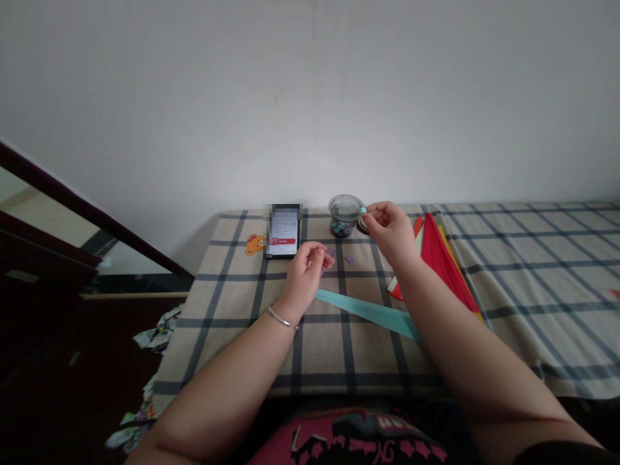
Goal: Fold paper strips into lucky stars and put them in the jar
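My right hand (390,227) pinches a small teal folded paper piece (363,210) right at the rim of a clear plastic jar (345,215) that holds small coloured pieces. My left hand (306,270) rests lower on the checked cloth (232,303), fingers curled loosely together near two small purple pieces (349,259); what it holds, if anything, is hidden. A long teal paper strip (368,311) lies across the cloth between my forearms.
A phone (283,231) with a lit screen lies left of the jar, an orange sticker (254,244) beside it. A stack of red, yellow and orange paper sheets (440,261) lies under my right arm. Paper scraps (155,336) lie on the dark floor at left.
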`<state>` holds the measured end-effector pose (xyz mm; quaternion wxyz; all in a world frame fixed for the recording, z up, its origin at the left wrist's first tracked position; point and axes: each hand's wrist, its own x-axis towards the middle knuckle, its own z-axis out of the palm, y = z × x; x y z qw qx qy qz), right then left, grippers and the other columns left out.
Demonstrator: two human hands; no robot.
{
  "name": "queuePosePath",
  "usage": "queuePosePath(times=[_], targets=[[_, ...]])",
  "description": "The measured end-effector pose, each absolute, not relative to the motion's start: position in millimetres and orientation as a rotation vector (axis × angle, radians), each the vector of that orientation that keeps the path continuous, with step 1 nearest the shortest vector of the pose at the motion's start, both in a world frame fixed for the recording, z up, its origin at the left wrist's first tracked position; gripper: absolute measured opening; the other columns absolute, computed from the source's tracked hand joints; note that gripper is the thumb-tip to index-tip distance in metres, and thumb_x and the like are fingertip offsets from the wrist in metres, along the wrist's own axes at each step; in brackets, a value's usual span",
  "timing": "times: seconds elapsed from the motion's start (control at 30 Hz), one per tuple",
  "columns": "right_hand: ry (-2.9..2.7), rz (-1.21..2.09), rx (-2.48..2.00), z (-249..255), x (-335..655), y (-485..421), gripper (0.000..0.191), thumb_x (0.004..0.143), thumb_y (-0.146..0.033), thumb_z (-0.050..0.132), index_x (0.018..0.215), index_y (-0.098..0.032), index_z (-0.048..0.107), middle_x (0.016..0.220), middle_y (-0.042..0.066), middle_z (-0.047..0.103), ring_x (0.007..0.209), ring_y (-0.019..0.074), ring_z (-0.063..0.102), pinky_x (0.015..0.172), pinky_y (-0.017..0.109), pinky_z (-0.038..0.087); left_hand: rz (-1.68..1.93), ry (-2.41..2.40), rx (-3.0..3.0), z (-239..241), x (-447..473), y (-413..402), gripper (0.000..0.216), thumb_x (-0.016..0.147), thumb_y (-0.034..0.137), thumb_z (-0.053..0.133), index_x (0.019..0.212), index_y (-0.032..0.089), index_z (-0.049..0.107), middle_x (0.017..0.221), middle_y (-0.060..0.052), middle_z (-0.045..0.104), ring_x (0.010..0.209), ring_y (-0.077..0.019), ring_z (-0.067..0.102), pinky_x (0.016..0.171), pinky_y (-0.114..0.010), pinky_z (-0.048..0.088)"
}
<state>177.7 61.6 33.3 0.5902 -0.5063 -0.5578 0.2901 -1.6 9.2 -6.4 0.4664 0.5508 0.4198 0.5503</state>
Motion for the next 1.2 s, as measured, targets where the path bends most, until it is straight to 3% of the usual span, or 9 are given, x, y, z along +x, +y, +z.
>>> queuePosePath(times=[0.53, 0.7, 0.97, 1.03, 1.1, 1.2], targets=[[-1.333, 0.720, -1.204, 17.9, 177.6, 72.4, 0.029, 0.070, -0.038, 0.068, 0.090, -0.019, 0.058, 0.060, -0.006, 0.051, 0.047, 0.0082, 0.042, 0.046, 0.022, 0.032, 1.419, 0.998, 1.183, -4.4, -3.6, 9.0, 0.033, 0.090, 0.052, 0.045, 0.096, 0.020, 0.054, 0.073, 0.000, 0.063, 0.067, -0.0109, 0.062, 0.068, -0.026, 0.054], [-1.296, 0.705, -1.215, 13.2, 179.6, 65.1, 0.027, 0.073, -0.039, 0.065, 0.090, -0.019, 0.056, 0.062, -0.005, 0.052, 0.049, 0.0092, 0.042, 0.046, 0.023, 0.033, 1.428, 0.955, 1.149, -6.2, -5.4, 12.5, 0.031, 0.086, 0.050, 0.053, 0.097, 0.021, 0.053, 0.091, -0.001, 0.060, 0.067, -0.0092, 0.060, 0.070, -0.027, 0.055], [-1.791, 0.598, -1.363, 5.3, 173.4, 43.5, 0.015, 0.080, -0.028, 0.058, 0.087, -0.018, 0.067, 0.069, 0.000, 0.061, 0.055, 0.0117, 0.050, 0.054, 0.025, 0.039, 1.452, 0.889, 1.077, -7.4, -4.0, 15.7, 0.031, 0.085, 0.049, 0.053, 0.096, 0.019, 0.055, 0.088, -0.001, 0.059, 0.067, -0.0100, 0.058, 0.071, -0.029, 0.054], [-2.007, 0.484, -1.357, 7.5, 167.2, 38.5, 0.019, 0.082, -0.025, 0.057, 0.095, -0.019, 0.069, 0.078, 0.003, 0.064, 0.064, 0.0144, 0.055, 0.059, 0.027, 0.044, 1.461, 0.881, 1.089, -7.9, -3.5, 15.5, 0.031, 0.085, 0.049, 0.053, 0.096, 0.020, 0.056, 0.086, -0.001, 0.059, 0.066, -0.0099, 0.058, 0.070, -0.028, 0.054], [-2.212, 0.292, -1.303, 9.2, 160.4, 35.3, 0.023, 0.084, -0.022, 0.056, 0.102, -0.019, 0.070, 0.095, 0.008, 0.067, 0.083, 0.0194, 0.059, 0.075, 0.032, 0.047, 1.474, 0.882, 1.108, -8.1, -3.4, 15.0, 0.030, 0.085, 0.048, 0.053, 0.095, 0.020, 0.056, 0.085, 0.000, 0.059, 0.065, -0.0096, 0.058, 0.068, -0.027, 0.053], [-2.370, 0.032, -1.292, 8.1, 152.9, 33.9, 0.029, 0.087, -0.019, 0.051, 0.110, -0.021, 0.069, 0.117, 0.010, 0.063, 0.107, 0.0265, 0.053, 0.092, 0.040, 0.043, 1.505, 0.896, 1.128, -7.7, -3.8, 14.0, 0.028, 0.087, 0.047, 0.052, 0.092, 0.020, 0.056, 0.084, 0.000, 0.060, 0.064, -0.0093, 0.058, 0.067, -0.026, 0.053]])
